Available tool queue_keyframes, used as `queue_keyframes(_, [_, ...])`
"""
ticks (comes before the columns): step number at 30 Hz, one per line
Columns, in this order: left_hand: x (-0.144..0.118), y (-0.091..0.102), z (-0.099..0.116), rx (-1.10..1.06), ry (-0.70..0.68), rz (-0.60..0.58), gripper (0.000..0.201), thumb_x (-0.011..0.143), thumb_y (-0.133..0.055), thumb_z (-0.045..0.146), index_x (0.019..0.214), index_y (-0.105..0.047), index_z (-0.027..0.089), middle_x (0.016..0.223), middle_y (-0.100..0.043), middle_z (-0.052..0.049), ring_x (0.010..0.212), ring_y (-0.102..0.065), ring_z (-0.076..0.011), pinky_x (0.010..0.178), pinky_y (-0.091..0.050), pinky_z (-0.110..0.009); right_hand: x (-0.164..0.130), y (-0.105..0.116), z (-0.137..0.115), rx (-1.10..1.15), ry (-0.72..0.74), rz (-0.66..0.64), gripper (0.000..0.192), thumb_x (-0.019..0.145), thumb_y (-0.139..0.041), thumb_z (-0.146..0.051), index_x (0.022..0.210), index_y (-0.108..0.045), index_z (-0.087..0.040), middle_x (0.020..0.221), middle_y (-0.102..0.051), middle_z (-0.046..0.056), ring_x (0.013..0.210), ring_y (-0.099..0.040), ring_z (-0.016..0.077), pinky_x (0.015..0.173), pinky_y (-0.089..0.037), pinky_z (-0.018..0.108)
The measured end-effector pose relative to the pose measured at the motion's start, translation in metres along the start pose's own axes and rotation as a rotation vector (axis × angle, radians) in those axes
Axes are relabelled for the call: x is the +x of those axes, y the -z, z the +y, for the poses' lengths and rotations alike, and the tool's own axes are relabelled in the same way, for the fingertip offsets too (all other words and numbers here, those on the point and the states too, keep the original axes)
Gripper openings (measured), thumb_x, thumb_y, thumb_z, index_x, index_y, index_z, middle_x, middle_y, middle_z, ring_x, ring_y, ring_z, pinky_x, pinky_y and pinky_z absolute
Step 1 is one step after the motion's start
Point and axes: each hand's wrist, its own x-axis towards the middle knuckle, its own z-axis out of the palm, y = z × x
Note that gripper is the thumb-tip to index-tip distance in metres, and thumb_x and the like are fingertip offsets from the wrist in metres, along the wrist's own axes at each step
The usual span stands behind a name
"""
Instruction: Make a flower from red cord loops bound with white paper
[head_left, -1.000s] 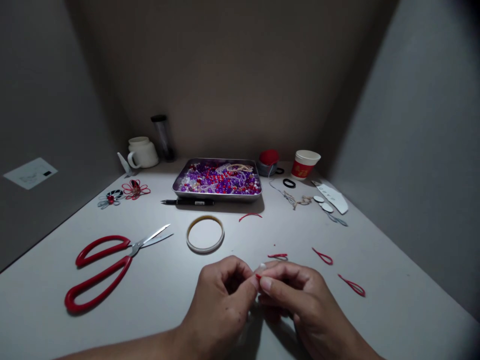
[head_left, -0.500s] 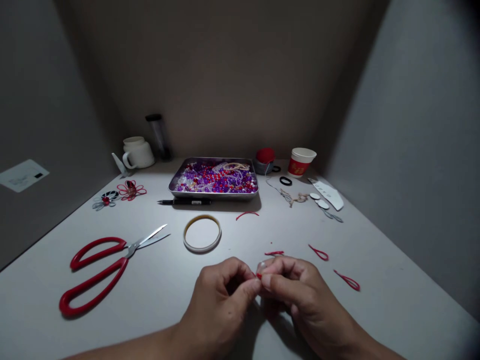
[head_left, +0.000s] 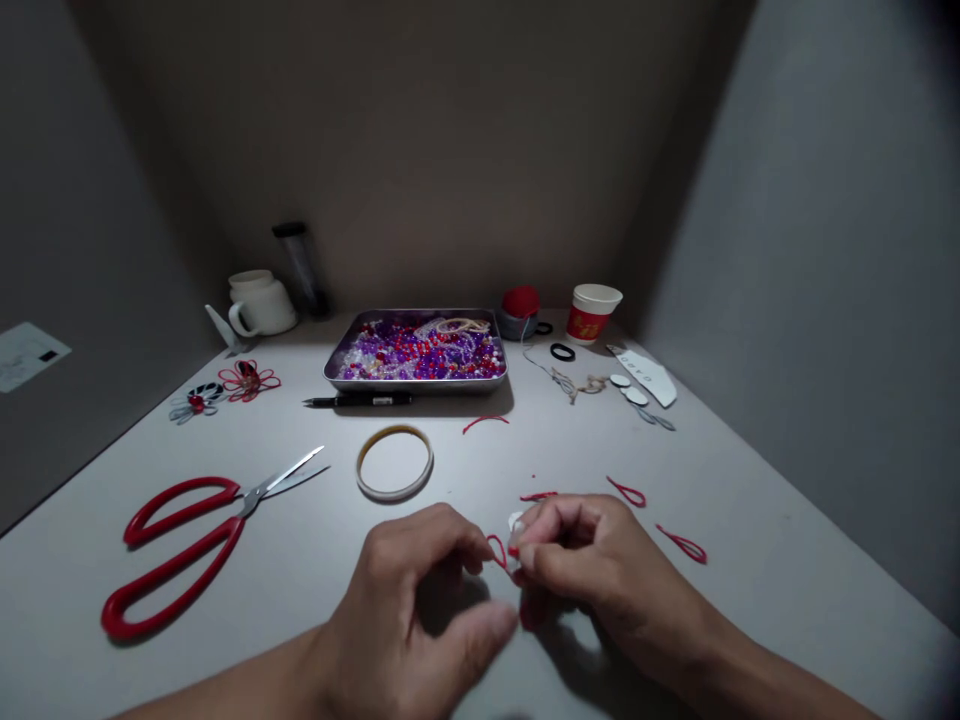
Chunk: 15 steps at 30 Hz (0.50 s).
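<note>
Red cord (head_left: 496, 549) shows as a small loop between the two hands, low centre of the table (head_left: 750, 520). Right hand (head_left: 592, 560): fingertips pinched shut on the cord end, with a small white piece (head_left: 516, 520) just above them. Left hand (head_left: 409, 610): a second ago its fingertips met the right's; now it has drawn back a little, fingers loosely curled, and whether they grip the loop's other end cannot be told. The loop was hidden before and now stands free, so the cord looks bent round rather than straight.

Nearby: three more red loops (head_left: 626, 491) right of the hands. Tape ring (head_left: 394, 461) and scissors (head_left: 191, 530) to the left. Bead tray (head_left: 416, 352) and pen (head_left: 358, 400) further back, untouched.
</note>
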Motion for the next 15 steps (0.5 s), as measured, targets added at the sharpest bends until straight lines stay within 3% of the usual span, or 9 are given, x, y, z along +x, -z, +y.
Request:
queue_keyframes(4, [0.0056,-0.0024,-0.0022,-0.132,0.251,-0.037,0.012,0.068,-0.055,0.026,0.066,-0.056,0.014,0.055,-0.051,0.001,0.051,-0.042,-0.0106,0.046,-0.031,-0.02,-0.0004,-0.0014,-0.0011,-0.17,0.038,-0.016,0.006,0.052,-0.055,-0.011,0.049,-0.058,-0.015,0.059,-0.061,0.001,0.051,-0.05,0.0106,0.047,-0.037,0.022])
queue_keyframes(8, [0.0095,-0.0039,-0.0001,-0.136,0.325,-0.129,0.011,0.065,-0.057,0.024,0.064,-0.057,0.013,0.053,-0.05,0.002,0.049,-0.04,-0.0093,0.044,-0.03,-0.02,-0.0011,-0.0034,0.0,-0.293,0.001,-0.026,0.006,0.052,-0.055,-0.012,0.05,-0.059,-0.016,0.052,-0.057,0.0,0.049,-0.045,0.0108,0.043,-0.033,0.022])
queue_keyframes(15, [0.0101,-0.0077,0.0047,0.038,0.392,-0.168,0.007,0.062,-0.055,0.019,0.059,-0.057,0.013,0.051,-0.049,0.002,0.049,-0.041,-0.0093,0.044,-0.03,-0.02,-0.0046,-0.0033,0.0056,-0.357,-0.03,-0.03,0.006,0.052,-0.055,-0.011,0.051,-0.059,-0.016,0.047,-0.053,-0.002,0.044,-0.042,0.009,0.04,-0.029,0.021])
